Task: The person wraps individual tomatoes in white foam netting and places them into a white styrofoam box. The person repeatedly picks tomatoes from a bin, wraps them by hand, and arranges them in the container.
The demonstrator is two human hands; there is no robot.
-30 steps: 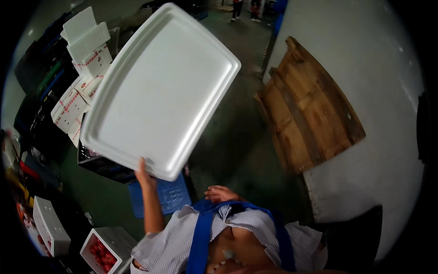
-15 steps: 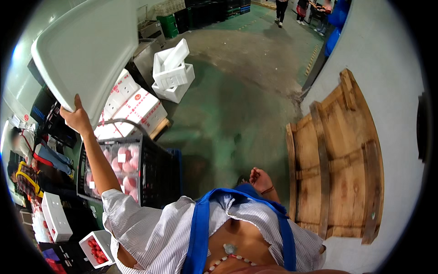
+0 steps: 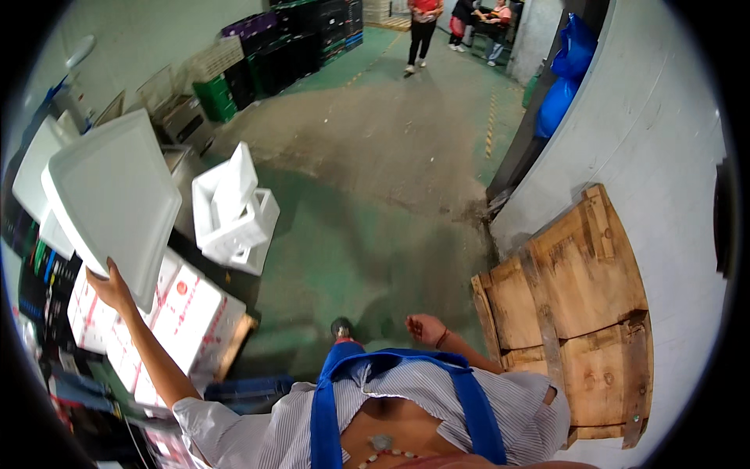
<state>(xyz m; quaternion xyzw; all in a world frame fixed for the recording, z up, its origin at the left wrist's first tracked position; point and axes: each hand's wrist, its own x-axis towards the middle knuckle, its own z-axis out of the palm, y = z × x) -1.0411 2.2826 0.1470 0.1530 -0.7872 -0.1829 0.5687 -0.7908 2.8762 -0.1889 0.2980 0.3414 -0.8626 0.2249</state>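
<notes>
On the left, my left hand [image 3: 113,289] grips the lower edge of a large white rectangular lid [image 3: 117,195] with rounded corners and a raised rim, thumb on its face. The other fingers are partly hidden behind it. The lid is tilted up in front of stacked white cartons [image 3: 183,313] with red print. My right hand [image 3: 426,330] hangs low in front of my body, holding nothing, its fingers loosely bent. Nearest to it is a wooden pallet [image 3: 578,313] leaning against the wall at the right.
Two white foam boxes [image 3: 226,223], one on the other, sit on the green floor ahead. Dark crates [image 3: 289,59] line the far left wall. A person [image 3: 422,31] stands upright farther off, with others behind. Blue bags [image 3: 558,102] are at the right wall.
My left hand has carried the white lid lower and ahead of me. The view has shifted forward; the black crate of packed fruit has left it. My right hand has swung a little leftward.
</notes>
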